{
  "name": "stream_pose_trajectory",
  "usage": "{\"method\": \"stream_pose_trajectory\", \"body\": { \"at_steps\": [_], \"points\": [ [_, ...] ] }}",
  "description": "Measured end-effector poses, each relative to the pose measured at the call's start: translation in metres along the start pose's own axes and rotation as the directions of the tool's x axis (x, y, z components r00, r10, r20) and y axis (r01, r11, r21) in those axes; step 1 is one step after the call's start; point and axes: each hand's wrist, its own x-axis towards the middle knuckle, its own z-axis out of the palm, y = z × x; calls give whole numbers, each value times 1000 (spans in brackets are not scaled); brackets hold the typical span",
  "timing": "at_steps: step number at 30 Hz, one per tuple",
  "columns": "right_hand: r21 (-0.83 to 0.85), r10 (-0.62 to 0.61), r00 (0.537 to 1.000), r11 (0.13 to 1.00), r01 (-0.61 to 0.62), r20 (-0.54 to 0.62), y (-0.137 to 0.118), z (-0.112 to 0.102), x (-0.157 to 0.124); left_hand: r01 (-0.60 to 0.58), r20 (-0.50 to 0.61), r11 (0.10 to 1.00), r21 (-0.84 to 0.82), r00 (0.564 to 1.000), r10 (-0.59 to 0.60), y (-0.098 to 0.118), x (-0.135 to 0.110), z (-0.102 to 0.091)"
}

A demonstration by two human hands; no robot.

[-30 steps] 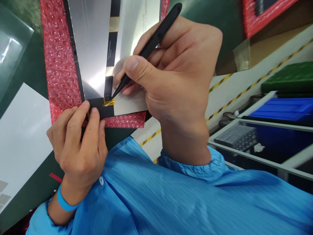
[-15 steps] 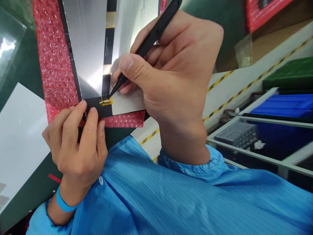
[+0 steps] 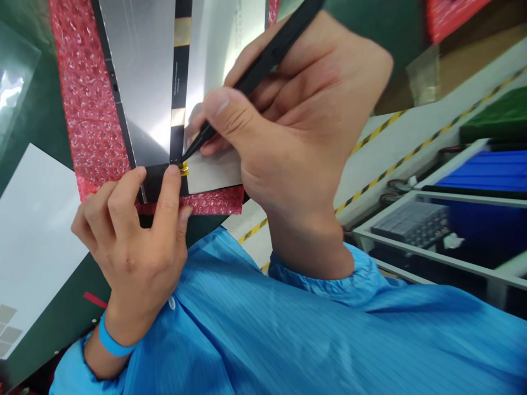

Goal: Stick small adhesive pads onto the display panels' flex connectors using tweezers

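Note:
My right hand [image 3: 296, 126] is closed around a pair of black tweezers [image 3: 267, 57], pen-fashion. Its thin tip touches down beside a small piece of yellow tape [image 3: 184, 169] at the lower edge of a flat silver-and-black display panel [image 3: 142, 77]. Against that tape presses the index fingertip of my left hand [image 3: 135, 241], hiding part of it. The other left fingers are apart, one resting on the panel's dark corner. Pink bubble wrap [image 3: 88, 104] lies under the panel. Whether the tweezer tips grip anything is too small to tell.
A white sheet [image 3: 41, 219] lies on the green table [image 3: 53, 323] at left, with clear plastic film [image 3: 16, 82] above it. On the right are yellow-black floor tape [image 3: 395, 175], a grey-framed rack [image 3: 444, 258] and a blue bin [image 3: 489, 170].
My left index finger has shifted right and up from the panel's dark edge onto the yellow tape. The tweezers keep their tip near the tape. The view has moved slightly.

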Motion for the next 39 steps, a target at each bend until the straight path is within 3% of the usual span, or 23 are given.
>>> {"method": "stream_pose_trajectory", "body": {
  "at_steps": [3,7,12,19,26,32,36,39],
  "points": [
    [2,-6,996,1000,7,-89,2,-1,0,-18,-14,1000,12,1000,18,1,0,1],
    [-3,36,997,999,-36,-71,-1,-1,0,9,71,1000,15,997,-11,5,3,-1],
    [77,-49,987,995,62,-152,4,4,-2,90,156,996,-3,984,-88,11,4,-4],
    [69,-11,989,997,21,-150,3,1,0,164,139,986,6,977,-163,3,-8,-11],
    [166,-80,978,980,113,-193,20,4,2,104,78,995,6,991,-105,13,-4,0],
    [50,-42,969,997,55,-245,31,5,3,79,118,996,-47,990,-73,18,2,7],
    [90,-75,949,990,107,-305,32,7,4,173,96,984,-30,981,-170,23,-5,7],
    [137,-17,946,988,65,-323,27,8,0,254,51,967,22,966,-255,20,-20,2]
  ]
}}
